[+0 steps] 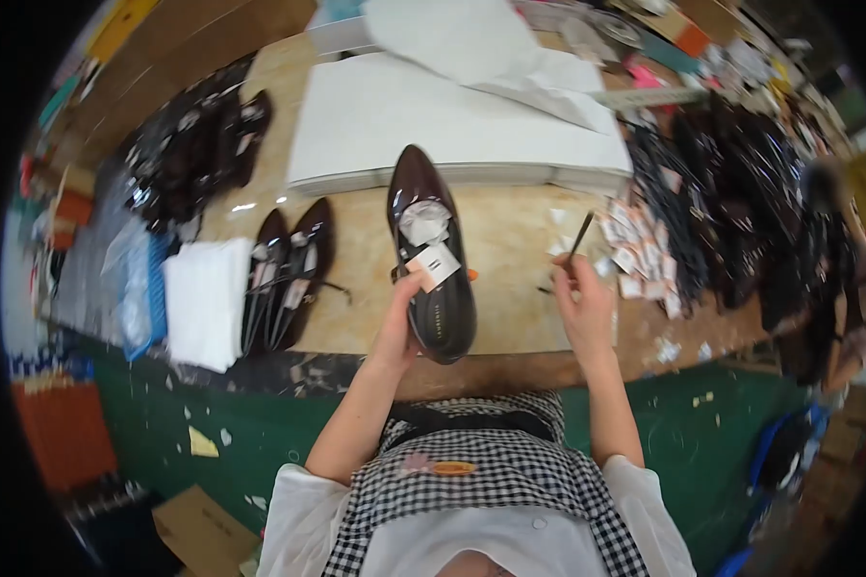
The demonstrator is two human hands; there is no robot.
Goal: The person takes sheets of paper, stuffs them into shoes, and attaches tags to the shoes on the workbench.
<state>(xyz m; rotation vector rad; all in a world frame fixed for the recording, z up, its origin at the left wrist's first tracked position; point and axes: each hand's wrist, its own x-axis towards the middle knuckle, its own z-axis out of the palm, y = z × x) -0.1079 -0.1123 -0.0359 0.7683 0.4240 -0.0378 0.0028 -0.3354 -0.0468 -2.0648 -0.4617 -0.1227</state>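
Observation:
Raised over the table's front part, a dark pointed shoe (455,313) is held by my left hand (397,322), its toe pointing away from me. White crumpled paper (423,223) fills the shoe's front opening, and a white tag (434,266) lies across it by my left thumb. Further right, my right hand (585,306) pinches a thin dark stick-like tool (581,236), which points up. A matching pair of dark shoes (310,240) with straps and tags rests on the table, left of my left hand.
Behind the held shoe lies a stack of white paper (452,125). At right are a pile of tags (640,250) and many dark shoes (751,183). White sheets (205,303), a blue basket (144,293) and more dark shoes (197,144) are at left.

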